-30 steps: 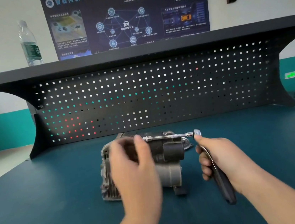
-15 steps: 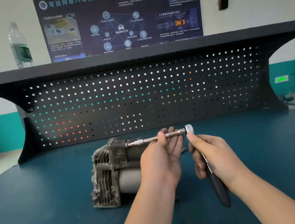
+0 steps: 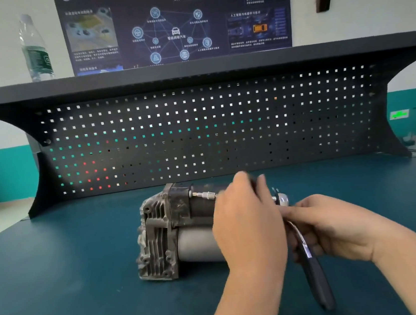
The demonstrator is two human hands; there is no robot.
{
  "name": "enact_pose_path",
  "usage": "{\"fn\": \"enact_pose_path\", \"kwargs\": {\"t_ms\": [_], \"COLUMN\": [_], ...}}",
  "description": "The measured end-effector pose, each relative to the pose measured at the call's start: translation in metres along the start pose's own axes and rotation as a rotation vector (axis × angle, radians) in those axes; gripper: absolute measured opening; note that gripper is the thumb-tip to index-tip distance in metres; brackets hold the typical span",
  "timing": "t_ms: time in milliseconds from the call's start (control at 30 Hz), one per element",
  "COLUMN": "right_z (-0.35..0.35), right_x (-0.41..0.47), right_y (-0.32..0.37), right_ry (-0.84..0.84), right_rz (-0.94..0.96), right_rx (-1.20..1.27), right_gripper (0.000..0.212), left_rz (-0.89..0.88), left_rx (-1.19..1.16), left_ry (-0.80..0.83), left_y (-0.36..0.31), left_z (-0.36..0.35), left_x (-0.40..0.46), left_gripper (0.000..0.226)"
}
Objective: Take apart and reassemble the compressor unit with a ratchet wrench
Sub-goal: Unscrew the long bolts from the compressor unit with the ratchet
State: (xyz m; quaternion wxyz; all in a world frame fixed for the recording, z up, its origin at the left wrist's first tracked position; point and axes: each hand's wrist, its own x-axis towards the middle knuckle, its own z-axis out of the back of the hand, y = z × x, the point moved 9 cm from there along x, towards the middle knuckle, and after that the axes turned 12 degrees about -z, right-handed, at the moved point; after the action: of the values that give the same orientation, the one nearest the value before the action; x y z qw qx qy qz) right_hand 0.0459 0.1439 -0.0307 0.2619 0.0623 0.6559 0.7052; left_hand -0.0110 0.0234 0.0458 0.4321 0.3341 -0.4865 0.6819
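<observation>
Gripping 1 ratchet wrench (image 3: 308,255), the right hand (image 3: 338,227) works 1 compressor (image 3: 174,229); the left hand (image 3: 248,220) curls around its extension bar (image 3: 205,195).

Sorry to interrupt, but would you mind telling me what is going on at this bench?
A person is working on a compressor that lies on its side on the bench. The right hand grips the handle of a ratchet wrench, whose long extension runs sideways into the compressor's dark upper block. The left hand wraps around the extension near the wrench head, seemingly steadying it. Whether a bolt is being loosened or tightened cannot be told. A water bottle stands on the shelf above.
</observation>
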Motion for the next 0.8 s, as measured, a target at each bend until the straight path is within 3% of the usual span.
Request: {"fn": "enact_pose_path", "kwargs": {"t_ms": [67, 167, 333, 467, 700, 800], "right_z": [0.002, 0.006, -0.003, -0.002, 0.025, 0.042], "right_x": [0.000, -0.005, -0.016, -0.018, -0.018, -0.023], "right_y": [0.001, 0.011, 0.024, 0.025, 0.015, 0.016], "right_ry": [-0.007, -0.021, 0.064, 0.064, 0.008, -0.071], "right_rz": [0.008, 0.073, 0.168, 0.186, 0.121, 0.156], "right_rx": [0.032, 0.082, 0.053, 0.034, -0.058, -0.127], "right_gripper": [0.045, 0.034, 0.020, 0.013, 0.031, 0.040], "left_rz": [-0.262, -0.379, -0.351, -0.364, -0.384, -0.492], "left_rx": [0.124, 0.145, -0.045, -0.042, 0.051, 0.044], "left_ry": [0.096, 0.381, 0.205, 0.154, 0.250, 0.172], "left_y": [-0.016, -0.003, -0.003, -0.002, -0.002, -0.025], "left_z": [-0.011, -0.044, -0.025, -0.022, -0.028, -0.020], "left_x": [0.003, -0.001, 0.007, 0.009, 0.007, 0.006], "left_gripper": [0.034, 0.043, 0.019, 0.019, 0.016, 0.008]}}
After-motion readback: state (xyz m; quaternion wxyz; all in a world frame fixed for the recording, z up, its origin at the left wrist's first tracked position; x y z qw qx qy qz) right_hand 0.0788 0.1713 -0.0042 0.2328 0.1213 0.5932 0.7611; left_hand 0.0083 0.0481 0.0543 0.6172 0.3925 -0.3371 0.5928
